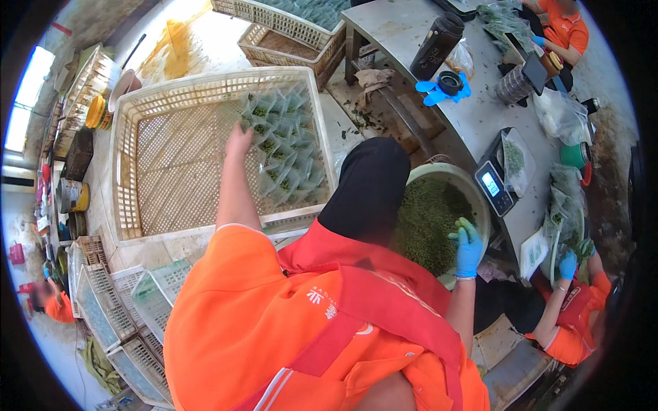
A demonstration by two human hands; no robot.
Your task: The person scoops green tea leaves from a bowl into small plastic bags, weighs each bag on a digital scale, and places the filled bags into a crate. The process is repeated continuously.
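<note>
My bare left hand (238, 140) reaches into a large cream plastic crate (130, 205), its fingers closed at the edge of a small clear bag. Rows of small clear bags (284, 147) holding green bits stand in the crate's right part, touching the hand. Over the right rim of a round pale tub (483, 209) hangs my right hand (468, 248) in a blue glove. Its fingers are apart, with green on the fingertips and nothing held that I can see. Small green peppercorn-like pieces (432, 219) fill the tub, which sits beside my knee.
A grey table (404, 34) runs along the right, bearing a digital scale (495, 185) with a filled bag, a black flask (436, 46) and a blue glove (432, 92). Co-workers sit at upper right and lower right. Stacked crates (116, 301) stand at lower left.
</note>
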